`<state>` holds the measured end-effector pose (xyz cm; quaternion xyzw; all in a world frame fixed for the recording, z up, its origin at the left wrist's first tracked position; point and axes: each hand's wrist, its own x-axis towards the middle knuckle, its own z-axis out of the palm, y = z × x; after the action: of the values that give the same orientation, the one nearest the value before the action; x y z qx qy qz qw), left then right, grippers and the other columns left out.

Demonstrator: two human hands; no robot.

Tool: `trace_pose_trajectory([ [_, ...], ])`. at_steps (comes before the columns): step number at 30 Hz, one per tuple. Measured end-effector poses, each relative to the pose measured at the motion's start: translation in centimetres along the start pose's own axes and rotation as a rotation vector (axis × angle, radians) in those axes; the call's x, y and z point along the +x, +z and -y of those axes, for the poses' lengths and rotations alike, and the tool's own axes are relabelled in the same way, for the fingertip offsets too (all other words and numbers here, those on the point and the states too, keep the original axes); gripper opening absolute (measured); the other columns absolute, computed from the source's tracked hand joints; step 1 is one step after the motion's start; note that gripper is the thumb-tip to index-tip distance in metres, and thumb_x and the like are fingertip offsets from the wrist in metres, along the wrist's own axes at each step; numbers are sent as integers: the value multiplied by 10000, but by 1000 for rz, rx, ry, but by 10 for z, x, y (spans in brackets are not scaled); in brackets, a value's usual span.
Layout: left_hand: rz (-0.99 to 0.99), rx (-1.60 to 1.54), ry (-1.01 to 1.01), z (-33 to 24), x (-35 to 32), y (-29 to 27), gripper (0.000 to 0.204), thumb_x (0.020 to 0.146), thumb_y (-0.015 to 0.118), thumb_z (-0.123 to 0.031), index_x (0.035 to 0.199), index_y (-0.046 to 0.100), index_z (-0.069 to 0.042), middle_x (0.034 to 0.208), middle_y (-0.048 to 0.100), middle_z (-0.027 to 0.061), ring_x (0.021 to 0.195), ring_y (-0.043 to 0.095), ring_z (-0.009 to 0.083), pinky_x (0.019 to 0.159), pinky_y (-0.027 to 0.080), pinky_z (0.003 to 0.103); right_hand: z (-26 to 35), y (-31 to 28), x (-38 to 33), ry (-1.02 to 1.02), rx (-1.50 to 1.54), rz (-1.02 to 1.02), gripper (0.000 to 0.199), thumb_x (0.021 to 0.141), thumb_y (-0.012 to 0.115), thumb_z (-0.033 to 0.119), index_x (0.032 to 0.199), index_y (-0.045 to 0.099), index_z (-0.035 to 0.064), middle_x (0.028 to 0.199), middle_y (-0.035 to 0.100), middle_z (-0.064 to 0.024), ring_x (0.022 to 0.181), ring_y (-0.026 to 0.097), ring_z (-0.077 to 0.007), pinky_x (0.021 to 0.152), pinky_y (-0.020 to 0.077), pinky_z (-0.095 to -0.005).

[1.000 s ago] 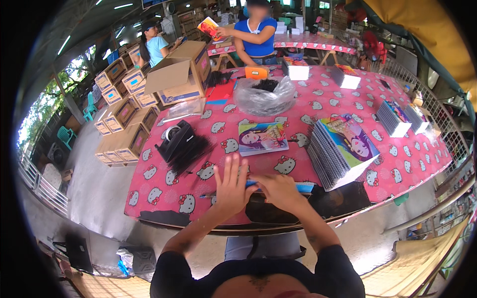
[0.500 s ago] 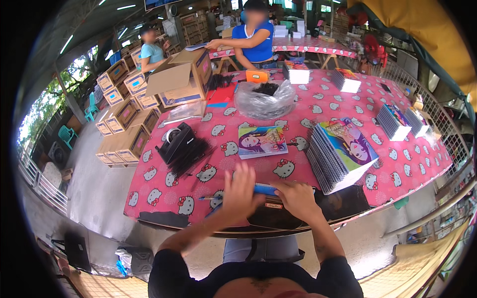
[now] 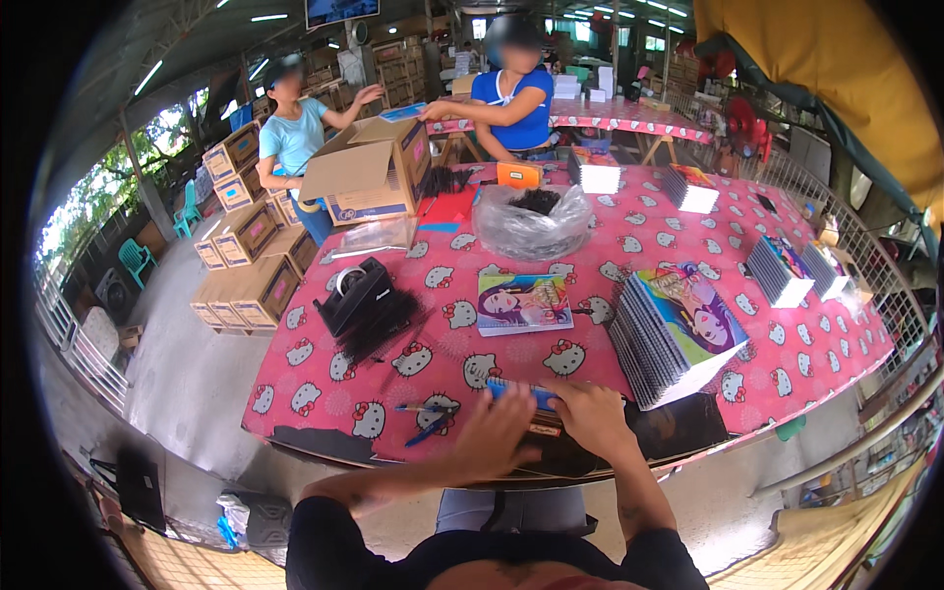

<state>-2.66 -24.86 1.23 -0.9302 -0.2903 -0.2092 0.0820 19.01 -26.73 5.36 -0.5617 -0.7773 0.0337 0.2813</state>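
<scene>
At the near edge of the pink cartoon-cat tablecloth [image 3: 688,246], just in front of the single colourful booklet [image 3: 524,301] lying flat. Both hands down on a small flat blue-edged item [image 3: 521,395] sitting on a dark stack [image 3: 551,452] right at the table edge.

Left hand [image 3: 497,433]: fingers spread and laid flat over the item's left part, pressing more than gripping. Right hand [image 3: 595,418]: fingers curled over the item's right end; whether they pinch it or only rest on it, cannot tell.

Item's long axis runs left to right, roughly parallel to the near table edge and to the booklet's lower edge. Only the far blue strip shows; front face hidden under the hands.

Progress, as a judgement: work looks mid-run. To the right of the booklet, a tall stack of finished-looking picture books [image 3: 678,334] stands fanned; more stacks beyond that, further right. The piece in hand is not yet laid on any of them, so this unit seems in the squaring or gathering stage.

Left of the booklet: black tape dispenser [image 3: 356,291] with a bunch of dark strands. Nearer, left of the hands, two pens [image 3: 425,421]. Beyond the booklet, a clear plastic bag [image 3: 534,224] with dark contents, and an open cardboard box [image 3: 379,177]. Two other people at work at the far side.
</scene>
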Motion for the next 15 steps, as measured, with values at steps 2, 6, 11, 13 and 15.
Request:
trace_pose_trajectory([
  [2,-48,281,-147,32,49,-8,867,915,578,-600,1487,405,28,1569,359,241,1490,294,379,1164,214,619,3,2,4,8,-2,25,321,892,672,176,1210,663,133,927,731,-135,813,709,-336,691,560,-460],
  [6,195,53,57,3,10,-4,830,953,533,-567,1496,383,42,1574,352,244,1477,311,394,1170,215,614,2,0,-2,20,53,-37,368,879,688,185,1241,645,140,863,726,-145,769,700,-363,663,543,-488],
  [11,-83,195,-109,38,60,-6,861,928,578,-571,1508,372,32,1595,328,234,1509,263,381,1187,178,609,5,9,6,13,59,-59,431,874,704,211,1286,606,135,797,714,-150,717,690,-379,631,533,-498],
  [13,50,35,-9,16,30,1,831,946,562,-549,1502,377,39,1592,330,237,1503,276,381,1181,184,616,2,6,2,54,50,-54,456,873,710,220,1304,591,133,782,708,-152,712,690,-379,630,533,-492],
  [15,-10,-191,94,-11,-1,6,823,903,649,-459,1489,378,51,1581,327,262,1499,277,400,1173,188,632,3,4,-2,53,-2,-37,439,876,705,209,1285,581,112,834,714,-142,735,700,-369,636,542,-477],
])
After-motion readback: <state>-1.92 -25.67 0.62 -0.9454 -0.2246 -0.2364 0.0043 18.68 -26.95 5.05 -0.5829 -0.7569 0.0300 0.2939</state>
